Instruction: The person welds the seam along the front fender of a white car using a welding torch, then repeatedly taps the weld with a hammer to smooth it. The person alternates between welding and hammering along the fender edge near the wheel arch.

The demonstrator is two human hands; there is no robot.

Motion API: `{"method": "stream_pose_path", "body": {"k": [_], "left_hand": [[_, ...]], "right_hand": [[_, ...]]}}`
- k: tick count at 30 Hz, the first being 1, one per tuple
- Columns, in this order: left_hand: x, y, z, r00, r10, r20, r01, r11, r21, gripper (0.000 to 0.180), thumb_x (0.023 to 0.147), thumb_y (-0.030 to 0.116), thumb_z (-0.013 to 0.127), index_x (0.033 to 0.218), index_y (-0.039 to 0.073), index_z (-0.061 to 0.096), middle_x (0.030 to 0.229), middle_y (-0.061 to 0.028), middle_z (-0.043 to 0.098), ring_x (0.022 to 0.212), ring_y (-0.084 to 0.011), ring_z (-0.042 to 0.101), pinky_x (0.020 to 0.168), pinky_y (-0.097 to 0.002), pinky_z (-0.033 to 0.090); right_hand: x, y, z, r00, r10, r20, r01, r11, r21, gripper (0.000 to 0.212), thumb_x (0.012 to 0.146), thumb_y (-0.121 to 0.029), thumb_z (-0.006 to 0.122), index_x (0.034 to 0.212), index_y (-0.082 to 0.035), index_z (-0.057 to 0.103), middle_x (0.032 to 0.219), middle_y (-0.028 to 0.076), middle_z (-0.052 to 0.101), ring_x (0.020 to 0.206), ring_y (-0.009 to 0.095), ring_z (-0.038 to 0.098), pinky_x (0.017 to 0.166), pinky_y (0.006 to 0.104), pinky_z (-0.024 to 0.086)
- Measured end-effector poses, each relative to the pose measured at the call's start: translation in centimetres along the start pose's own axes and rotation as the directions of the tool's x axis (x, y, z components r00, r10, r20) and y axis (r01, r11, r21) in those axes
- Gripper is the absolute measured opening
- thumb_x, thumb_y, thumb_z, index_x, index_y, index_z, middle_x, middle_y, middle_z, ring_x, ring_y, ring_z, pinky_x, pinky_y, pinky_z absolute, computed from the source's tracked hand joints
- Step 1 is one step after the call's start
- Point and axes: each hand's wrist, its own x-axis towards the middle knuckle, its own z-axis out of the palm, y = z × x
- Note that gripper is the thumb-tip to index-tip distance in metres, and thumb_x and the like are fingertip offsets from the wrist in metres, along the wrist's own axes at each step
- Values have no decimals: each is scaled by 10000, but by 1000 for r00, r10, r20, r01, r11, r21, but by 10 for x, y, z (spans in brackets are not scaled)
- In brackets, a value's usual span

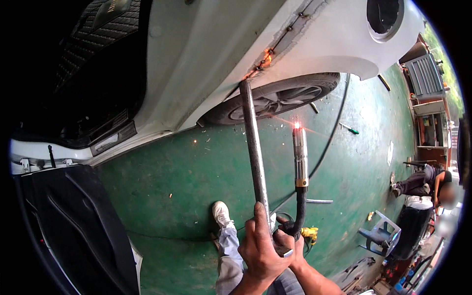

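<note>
My left hand (260, 250) is closed round a long silver metal bar (253, 142), whose far end touches or nearly touches the white car panel (339, 49) at a weld seam (260, 65). Patches of the seam glow orange. Close beside it, my right hand (296, 255) grips a welding torch (300, 157) by its black neck and handle, partly hidden behind the left hand. Bright red-orange light shows at the torch's tip, apart from the seam and pointing up toward the panel.
Below the panel is a car wheel (280, 98). An open car door (78, 221) stands at the left. On the green floor lie a dark cable (334, 130), a screwdriver (349, 129) and a yellow power tool (309, 233). A blue stool (381, 233) and a seated person (424, 181) are at right.
</note>
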Motion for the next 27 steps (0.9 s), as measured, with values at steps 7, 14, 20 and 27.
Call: {"method": "stream_pose_path", "body": {"k": [7,14,20,27], "left_hand": [[-19,-15,0,996,-87,-5,86,990,-113,794,750,5,621,1480,-142,346,1288,-300,532,898,-322,636,780,-405,557],[-18,-6,4,996,-88,27,91,986,-141,794,745,-28,626,1477,-152,344,1333,-310,533,936,-306,639,813,-389,560],[-13,-5,8,998,-64,-10,62,987,-150,798,753,-39,622,1489,-149,331,1338,-305,523,938,-286,630,796,-379,562],[-11,-6,10,997,-71,1,70,987,-145,805,753,-32,627,1490,-151,325,1313,-297,529,925,-277,624,767,-371,561]], "right_hand": [[-5,30,-5,984,-175,37,179,955,-239,635,815,-207,853,1340,10,569,822,-15,638,729,73,581,668,272,501],[-13,34,-10,994,-67,83,85,967,-242,709,795,-303,879,1350,-8,553,1032,57,697,909,122,643,815,316,537],[-13,33,-10,998,-4,59,14,988,-155,712,798,-307,885,1347,-7,546,1030,47,697,905,113,644,812,309,538],[-10,33,-12,996,-38,78,47,992,-119,737,792,-292,890,1364,6,532,1026,50,698,902,98,641,806,300,539]]}}
